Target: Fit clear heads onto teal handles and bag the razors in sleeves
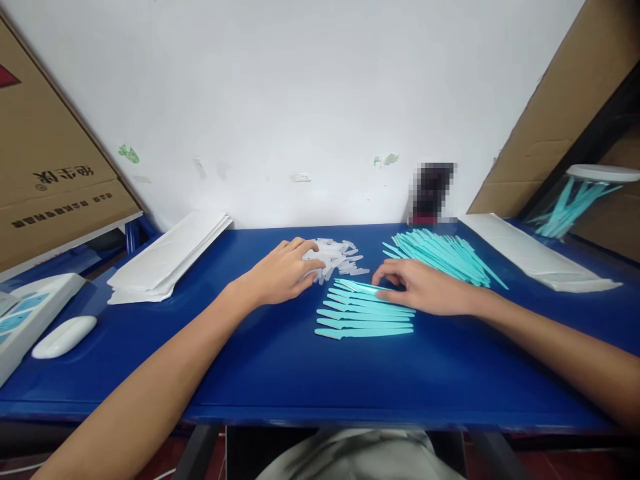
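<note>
My left hand (285, 270) rests at the left edge of a pile of small translucent plastic caps (333, 257). Its fingers are apart and bent, the fingertips touching the caps, and I see none clearly gripped. My right hand (420, 283) has its thumb and curled fingers closed around the handle end of a teal eyebrow razor (357, 287), whose pale blade end points left. This razor lies at the far end of a row of several similar teal razors (370, 325), side by side. Behind my right hand is a heap of loose teal razors (445, 252).
White paper-like sleeves (167, 260) are stacked at left, with another white sleeve (540, 253) at right. A white computer mouse (65, 337) sits near a white box (30, 313). Cardboard (55, 153) stands left; a lidded clear jar (580, 200) holds teal sticks at right.
</note>
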